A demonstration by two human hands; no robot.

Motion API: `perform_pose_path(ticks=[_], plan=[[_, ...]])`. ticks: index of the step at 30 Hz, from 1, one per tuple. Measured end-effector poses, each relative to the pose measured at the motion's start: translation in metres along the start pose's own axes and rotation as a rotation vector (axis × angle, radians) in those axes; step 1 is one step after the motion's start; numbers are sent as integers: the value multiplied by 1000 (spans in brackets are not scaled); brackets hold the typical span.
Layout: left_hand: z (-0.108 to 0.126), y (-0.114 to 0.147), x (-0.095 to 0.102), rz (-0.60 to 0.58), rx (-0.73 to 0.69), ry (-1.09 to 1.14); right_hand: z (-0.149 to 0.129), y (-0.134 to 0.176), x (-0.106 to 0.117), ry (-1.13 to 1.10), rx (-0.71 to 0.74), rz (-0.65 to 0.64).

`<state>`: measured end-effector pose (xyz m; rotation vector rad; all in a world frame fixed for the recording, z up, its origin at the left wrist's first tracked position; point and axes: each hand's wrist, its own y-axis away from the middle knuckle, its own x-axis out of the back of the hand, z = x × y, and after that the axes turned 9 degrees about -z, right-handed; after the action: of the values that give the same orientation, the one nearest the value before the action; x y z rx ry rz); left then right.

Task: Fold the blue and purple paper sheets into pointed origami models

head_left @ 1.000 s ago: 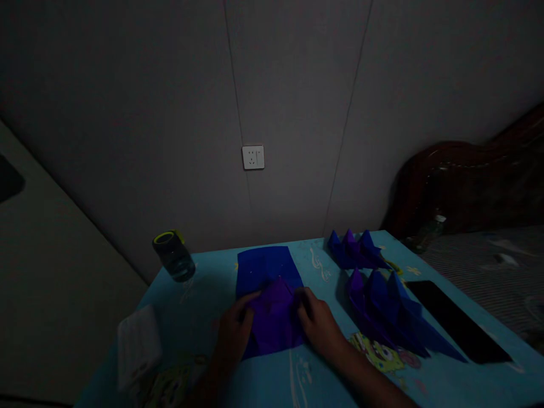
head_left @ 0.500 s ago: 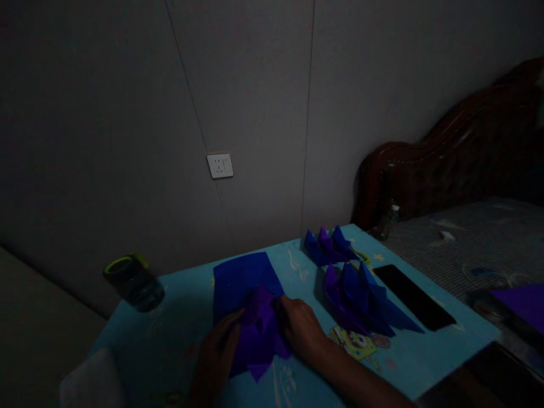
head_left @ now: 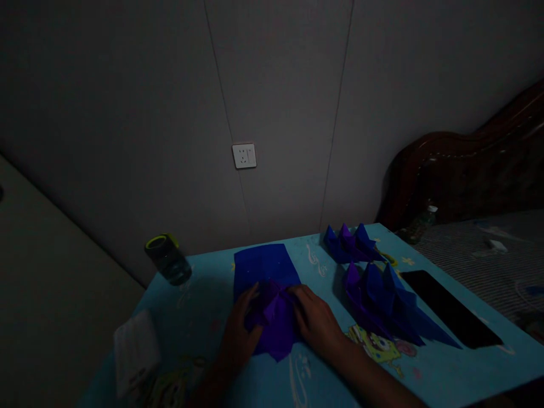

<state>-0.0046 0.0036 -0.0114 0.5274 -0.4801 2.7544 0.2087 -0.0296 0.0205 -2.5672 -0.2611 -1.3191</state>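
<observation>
A partly folded sheet of bright purple paper (head_left: 278, 331) is lying low over the middle of a bench covered with a light-blue, cartoon-printed cloth (head_left: 199, 306), and both hands are working on it. The left hand (head_left: 239, 330) is holding its left side, the thumb and fingers standing apart with paper between them. The right hand (head_left: 318, 318) is holding the upper right side, its fingers curling narrowly onto the paper; the fingertips are partly hiding in shadow. Folds are rising in a small peak between the two hands, and a pointed corner is jutting toward the person. Beyond, a flat dark-blue paper sheet (head_left: 263, 263) is lying on the cloth, the purple paper overlapping its near part in this view.

To the right, a larger cluster of purple and blue folded-paper boats (head_left: 378, 306) is standing near the right hand. Behind it, a smaller cluster of blue and purple paper boats (head_left: 351, 246) is sitting by the far edge, just beside a yellow-green loop (head_left: 389, 258). A flat black rectangular slab (head_left: 450, 309) is lying at the right. On the left, a dark translucent cup with a yellow-green rim (head_left: 170, 262) is standing near the far edge, and a soft white packet (head_left: 136, 351) is resting closer to the person.
</observation>
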Motion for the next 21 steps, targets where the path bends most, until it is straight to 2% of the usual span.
perform_pose_path(ticks=[3,10,16,19,21], plan=[[6,4,-4,-30,-18,-29,-6,1,-1,45,56,-23],[18,12,-4,-51,125,111,-15,2,-4,215,73,-53],[22,14,0,33,257,176,-7,2,-7,284,46,-131],[27,9,4,-28,235,232,-2,1,-9,268,74,-134],[30,4,6,-73,191,281,-1,1,-9,252,92,-92]])
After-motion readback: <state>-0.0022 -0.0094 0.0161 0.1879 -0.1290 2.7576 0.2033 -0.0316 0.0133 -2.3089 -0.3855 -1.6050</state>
